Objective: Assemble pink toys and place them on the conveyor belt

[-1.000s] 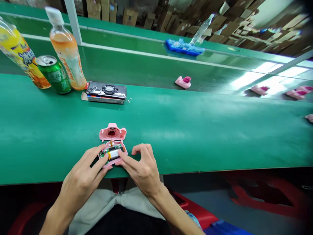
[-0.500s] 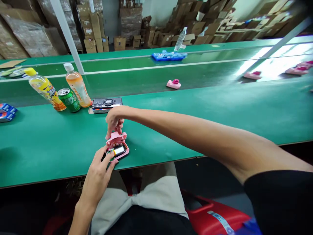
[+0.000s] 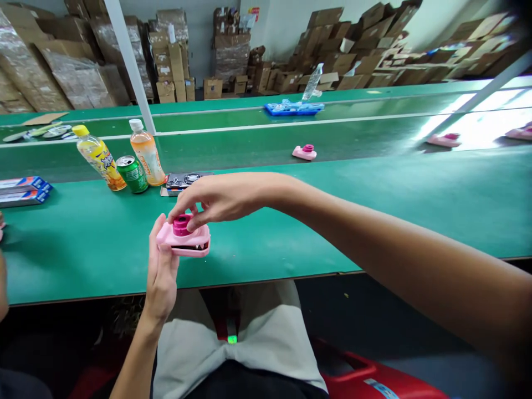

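Note:
A pink toy camera (image 3: pixel 189 239) is held above the green bench, its dark pink lens facing up. Along its near right side the two halves of the shell stand apart, with dark inner parts showing in the gap. My left hand (image 3: pixel 161 280) grips the left end of the camera, thumb on the near side and fingers behind. From above, my right hand (image 3: pixel 216 202) has its fingers closed around the lens ring. Some of the right fingertips are hidden behind the lens.
Behind my hands lie a dark boxed device (image 3: pixel 183 182), a green can (image 3: pixel 132 174), an orange drink bottle (image 3: pixel 148 152) and a yellow-capped bottle (image 3: pixel 100 158). Another pink camera (image 3: pixel 305 152) sits on the conveyor. Blue-white boxes (image 3: pixel 25 191) lie left. Part of another person (image 3: pixel 3 285) shows at the left edge.
The camera's front half, tilted up with battery and circuit board exposed, now lies over the back half. The camera has been lifted and my right hand has moved onto the lens.

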Tool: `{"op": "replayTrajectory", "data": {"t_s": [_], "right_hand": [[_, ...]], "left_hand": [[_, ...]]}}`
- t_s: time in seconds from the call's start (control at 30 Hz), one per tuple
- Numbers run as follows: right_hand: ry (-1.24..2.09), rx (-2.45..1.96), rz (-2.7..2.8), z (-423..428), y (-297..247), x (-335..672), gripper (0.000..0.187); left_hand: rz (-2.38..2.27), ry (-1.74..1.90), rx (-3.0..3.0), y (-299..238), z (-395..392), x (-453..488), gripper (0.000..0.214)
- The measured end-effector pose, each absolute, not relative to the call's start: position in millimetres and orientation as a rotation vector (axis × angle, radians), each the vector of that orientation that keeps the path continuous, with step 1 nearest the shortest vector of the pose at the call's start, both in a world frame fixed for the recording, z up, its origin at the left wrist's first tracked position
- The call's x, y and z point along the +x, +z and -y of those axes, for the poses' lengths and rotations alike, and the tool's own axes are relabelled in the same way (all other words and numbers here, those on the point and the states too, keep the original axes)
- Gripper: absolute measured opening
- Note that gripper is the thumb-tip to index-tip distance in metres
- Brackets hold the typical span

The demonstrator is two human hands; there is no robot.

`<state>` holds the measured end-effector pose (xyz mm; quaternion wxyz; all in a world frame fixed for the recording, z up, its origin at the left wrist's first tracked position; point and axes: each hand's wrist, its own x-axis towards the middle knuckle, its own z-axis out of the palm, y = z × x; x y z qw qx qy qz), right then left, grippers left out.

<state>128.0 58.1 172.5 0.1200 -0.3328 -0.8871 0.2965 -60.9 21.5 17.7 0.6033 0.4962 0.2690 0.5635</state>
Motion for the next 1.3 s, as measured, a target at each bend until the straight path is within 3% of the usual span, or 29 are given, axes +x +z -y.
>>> {"op": "replayTrajectory", "data": {"t_s": [0.13, 0.23, 0.33, 0.53, 0.8, 0.93, 1.07, 1.17, 1.3], "right_hand": [[0.597, -1.217, 2.314, -44, 163, 117, 0.008], [0.441, -1.452, 1.88, -16, 134, 104, 0.035], [0.496, -1.573, 1.539, 6, 99, 94, 0.045], [0.505, -1.347, 1.604, 7, 66, 88, 0.023], [0.161, -1.239, 1.469, 3, 27, 91, 0.036], [0.401, -1.213, 1.223, 4, 10, 89, 0.039], [0.732, -1.159, 1.123, 1, 11, 102, 0.055], [0.935, -1.182, 1.264, -2, 23, 120, 0.047], [1.007, -1.228, 1.408, 3, 35, 133, 0.035]], "left_hand": [[-0.548, 1.373, 1.06, 29, -26, -54, 0.043], [-0.522, 1.426, 0.92, 29, -28, -47, 0.039], [-0.478, 1.415, 0.827, 26, -27, -39, 0.039], [-0.48, 1.433, 0.771, 20, -24, -32, 0.039], [-0.533, 1.447, 0.774, 16, -26, -22, 0.035], [-0.592, 1.367, 0.865, 4, -30, -27, 0.041], [-0.756, 1.189, 0.997, -7, -34, -41, 0.052], [-0.842, 1.043, 1.041, -9, -37, -47, 0.062], [-0.821, 1.144, 1.013, -18, -47, -42, 0.072]]}}
